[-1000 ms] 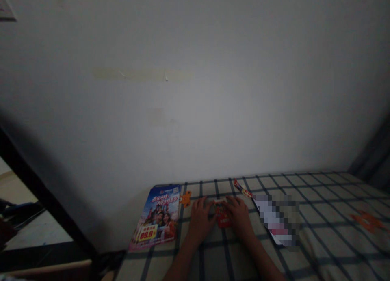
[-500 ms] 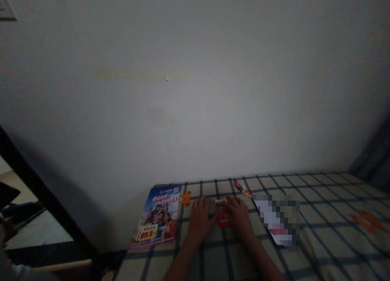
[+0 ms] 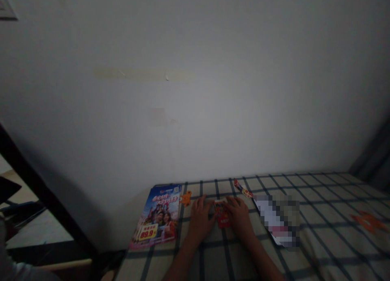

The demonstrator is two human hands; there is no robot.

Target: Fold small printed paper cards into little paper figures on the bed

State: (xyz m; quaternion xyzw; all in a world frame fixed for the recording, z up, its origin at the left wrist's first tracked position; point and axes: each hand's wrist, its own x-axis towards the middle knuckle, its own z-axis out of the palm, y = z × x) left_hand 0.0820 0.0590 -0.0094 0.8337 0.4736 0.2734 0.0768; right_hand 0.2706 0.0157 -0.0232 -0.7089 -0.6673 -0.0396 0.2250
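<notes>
A small red folded paper (image 3: 222,217) lies on a checked cloth (image 3: 319,216) close to the wall. My left hand (image 3: 200,218) rests on the cloth at the paper's left edge, fingers bent and pressed down on it. My right hand (image 3: 240,216) lies on the paper's right side, its fingers curled over the top edge. Both hands press the paper flat between them. The dim light hides the fingertips' exact grip.
A colourful flyer (image 3: 158,220) lies to the left of my hands. A small orange shape (image 3: 185,198) sits beside it. A long folded strip of printed paper (image 3: 271,218) runs to the right. A dark bed-frame bar (image 3: 39,191) slants at the left. The white wall (image 3: 195,90) rises right behind.
Nearly nothing has moved. My hands stay on the red paper, with small shifts of the fingers. A dark shape at the far left edge has changed position.
</notes>
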